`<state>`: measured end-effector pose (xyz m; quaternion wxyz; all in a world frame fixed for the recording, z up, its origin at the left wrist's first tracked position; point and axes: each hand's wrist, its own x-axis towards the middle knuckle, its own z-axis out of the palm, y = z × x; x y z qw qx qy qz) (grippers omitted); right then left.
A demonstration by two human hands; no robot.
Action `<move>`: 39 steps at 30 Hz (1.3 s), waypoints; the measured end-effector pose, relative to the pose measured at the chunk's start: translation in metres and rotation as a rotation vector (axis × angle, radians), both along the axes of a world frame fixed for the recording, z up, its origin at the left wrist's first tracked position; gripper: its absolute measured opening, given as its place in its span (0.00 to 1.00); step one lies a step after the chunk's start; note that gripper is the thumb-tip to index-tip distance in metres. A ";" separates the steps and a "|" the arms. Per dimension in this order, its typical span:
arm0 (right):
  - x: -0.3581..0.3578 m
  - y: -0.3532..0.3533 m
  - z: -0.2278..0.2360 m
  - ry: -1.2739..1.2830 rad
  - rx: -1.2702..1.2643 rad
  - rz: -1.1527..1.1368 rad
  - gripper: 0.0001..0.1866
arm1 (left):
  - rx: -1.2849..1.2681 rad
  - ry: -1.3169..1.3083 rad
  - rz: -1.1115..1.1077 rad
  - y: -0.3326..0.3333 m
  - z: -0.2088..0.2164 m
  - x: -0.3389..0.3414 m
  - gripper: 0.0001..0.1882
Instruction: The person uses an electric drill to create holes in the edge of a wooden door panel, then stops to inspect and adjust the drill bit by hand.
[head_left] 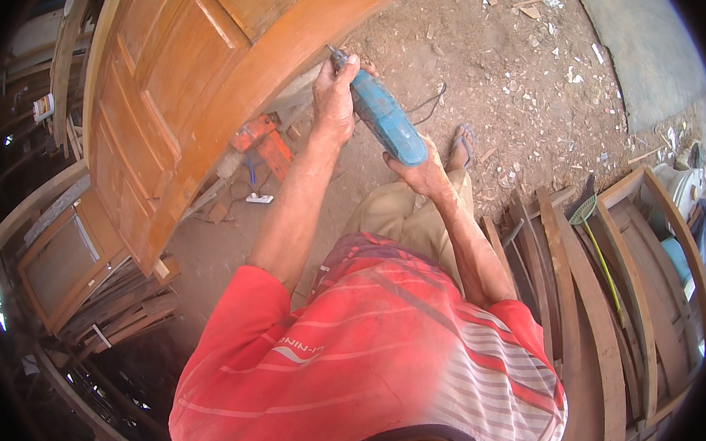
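Both hands hold a long blue corded power tool (387,121) with a narrow dark nose; its exact kind is hard to make out. My left hand (334,99) is closed round the front end, thumb along the nose. Under and around the rear end, my right hand (421,173) grips the body, its fingers partly hidden. The tool's tip meets or nearly meets the edge of a varnished wooden panel door (225,107); I cannot tell if they touch. A dark cord (435,102) loops out beside the tool.
An orange-red tool or stand (264,145) and a white power strip (259,199) lie below the door. Wooden frames (608,286) lean at the right, near a green-and-yellow long-handled net or rake (585,210). Scraps litter the dirt floor (514,81). Stacked boards (132,315) are at the left.
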<state>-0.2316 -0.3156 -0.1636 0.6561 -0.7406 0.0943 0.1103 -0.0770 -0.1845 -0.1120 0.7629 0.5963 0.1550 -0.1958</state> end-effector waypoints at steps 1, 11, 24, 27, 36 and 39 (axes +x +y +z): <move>-0.001 0.000 -0.001 0.002 0.001 0.006 0.15 | 0.022 -0.023 0.008 -0.001 0.000 -0.001 0.14; -0.006 0.012 -0.022 0.022 0.070 0.059 0.17 | 0.137 -0.111 0.047 -0.007 -0.008 -0.020 0.25; -0.007 0.011 -0.026 -0.001 -0.004 0.054 0.17 | 0.186 -0.113 0.001 -0.011 -0.017 -0.039 0.25; -0.007 0.014 -0.024 -0.004 0.040 0.020 0.19 | 0.128 -0.079 0.046 -0.016 -0.015 -0.045 0.26; -0.008 0.013 -0.029 -0.001 0.098 0.051 0.27 | -0.006 0.091 0.099 -0.022 -0.007 -0.056 0.32; -0.008 0.013 -0.032 -0.011 0.093 0.065 0.27 | 0.011 0.097 0.084 -0.021 -0.009 -0.055 0.31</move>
